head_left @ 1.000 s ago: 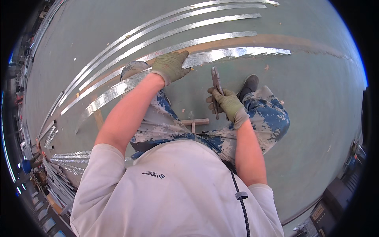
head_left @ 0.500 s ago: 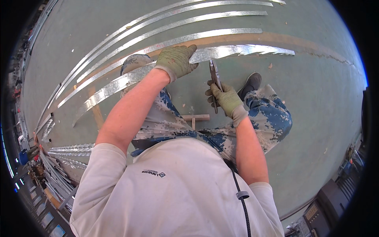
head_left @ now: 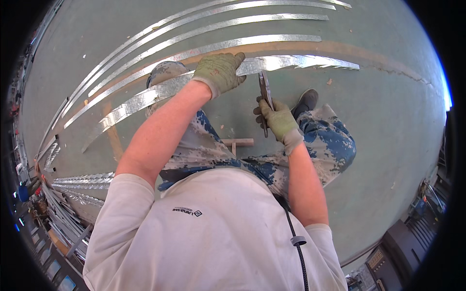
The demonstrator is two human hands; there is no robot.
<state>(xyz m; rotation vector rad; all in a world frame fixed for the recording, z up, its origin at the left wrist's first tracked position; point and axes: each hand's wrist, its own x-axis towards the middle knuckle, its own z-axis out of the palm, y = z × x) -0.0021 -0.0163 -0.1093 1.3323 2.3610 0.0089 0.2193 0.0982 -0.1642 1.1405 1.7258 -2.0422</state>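
Observation:
My gloved left hand (head_left: 219, 73) grips a long, shiny galvanized metal strip (head_left: 170, 88) from above, around its middle. The strip passes over my left knee and slants down toward the lower left. Right of my hand, its near edge has a row of slanted, tooth-like cuts or folds. My gloved right hand (head_left: 277, 119) is closed around the handles of metal pliers (head_left: 264, 87). Their jaws point away from me, just below the strip's near edge and close to it; whether they touch it I cannot tell. Fingers hide part of the handles.
Several flat metal strips (head_left: 233, 45) lie side by side on the green floor (head_left: 378, 121) beyond. Notched strips (head_left: 82, 180) and a pile of metal lengths (head_left: 65, 218) are at the left. A small wooden piece (head_left: 238, 142) lies between my legs. Dark equipment (head_left: 403, 250) stands lower right.
The pliers' handles look closer together than before. Both hands have otherwise stayed nearly in place, and the whole view has shifted slightly.

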